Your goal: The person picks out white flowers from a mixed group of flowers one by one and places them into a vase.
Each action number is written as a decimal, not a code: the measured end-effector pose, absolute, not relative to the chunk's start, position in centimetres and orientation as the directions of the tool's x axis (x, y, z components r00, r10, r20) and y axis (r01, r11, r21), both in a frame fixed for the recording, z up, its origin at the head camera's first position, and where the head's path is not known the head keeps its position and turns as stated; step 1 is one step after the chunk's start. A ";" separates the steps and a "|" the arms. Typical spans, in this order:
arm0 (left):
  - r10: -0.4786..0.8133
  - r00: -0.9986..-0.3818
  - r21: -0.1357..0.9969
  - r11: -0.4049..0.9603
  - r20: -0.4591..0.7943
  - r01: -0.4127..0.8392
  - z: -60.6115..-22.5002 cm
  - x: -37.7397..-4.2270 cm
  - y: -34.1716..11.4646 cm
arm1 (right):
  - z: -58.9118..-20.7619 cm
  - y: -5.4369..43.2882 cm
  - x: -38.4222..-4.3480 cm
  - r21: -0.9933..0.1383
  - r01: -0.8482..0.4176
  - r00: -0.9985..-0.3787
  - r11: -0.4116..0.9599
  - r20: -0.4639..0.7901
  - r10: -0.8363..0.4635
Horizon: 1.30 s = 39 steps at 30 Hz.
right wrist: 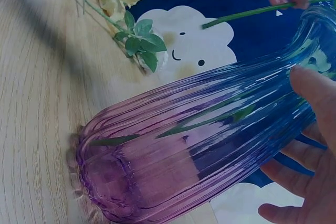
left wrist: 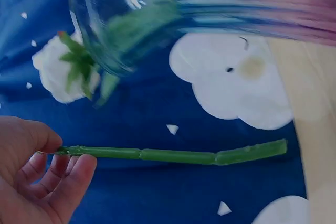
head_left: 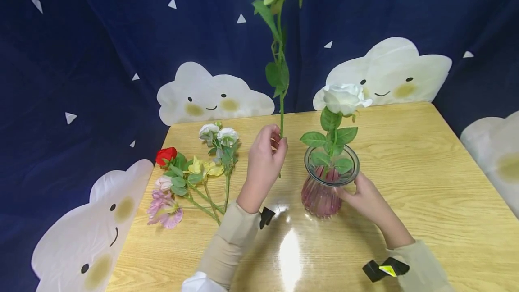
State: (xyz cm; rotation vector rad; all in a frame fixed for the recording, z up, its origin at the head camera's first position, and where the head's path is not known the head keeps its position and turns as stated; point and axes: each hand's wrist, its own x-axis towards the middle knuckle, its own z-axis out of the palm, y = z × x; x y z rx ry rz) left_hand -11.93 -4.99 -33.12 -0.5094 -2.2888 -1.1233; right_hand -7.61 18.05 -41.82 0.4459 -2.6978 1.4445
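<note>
Pinching, between thumb and fingertips in the narrow grip of the left hand point(head_left: 262, 161), a tall white rose point(head_left: 277, 73) with a slim green stem, just left of a ribbed glass vase point(head_left: 321, 197) tinted pink toward the base. Steadying that vase by the neck in the curled grip of the right hand point(head_left: 368, 198), upright on a pale wood-grain surface point(head_left: 438, 193).

Could tilt or swivel from here, pinched far below a large, probably top-heavy bloom. Could knock against the glass if brought straight across, hanging beside the vase with the lower end below rim level. Could snag on the broad green leaves of a second white rose point(head_left: 331, 120), standing in the vase and crowding its mouth. Could also topple the vase with a sideways push at the neck, well above the base, or lose hold of smooth glass.

Looks full and round at the bloom, cropped by the top edge of the head view. Shows pale green sepals beneath, then darker leaves spaced down a nearly straight stem. Ends, in the left wrist view, in a bare, jointed length with a slight bend near the blunt tip; appears artificial, judging by those joints. Outsizes the flowers lying farther left on the surface, among them a red rose-shaped flower point(head_left: 165, 157), a yellow ruffled flower point(head_left: 211, 169) and a mauve open-petalled flower point(head_left: 164, 206).
</note>
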 end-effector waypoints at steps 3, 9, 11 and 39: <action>0.101 -0.729 0.580 0.536 0.677 0.613 -32.3 -11.6 -4.4 | -41.7 18.0 -7.6 -0.813 -0.270 -0.958 0.515 0.174 -0.227; 0.095 -0.658 0.555 0.457 0.747 0.695 -30.8 -10.7 -3.5 | -41.7 18.0 -7.6 -0.826 -0.255 -0.961 0.503 0.157 -0.229; 0.091 -0.642 0.554 0.424 0.761 0.716 -30.4 -10.4 -3.3 | -41.7 18.0 -7.6 -0.826 -0.258 -0.960 0.501 0.162 -0.227; 0.215 -0.538 0.423 0.414 0.815 0.806 -29.4 -8.9 0.2 | -42.1 18.1 -7.7 -0.812 -0.298 -0.948 0.502 0.189 -0.257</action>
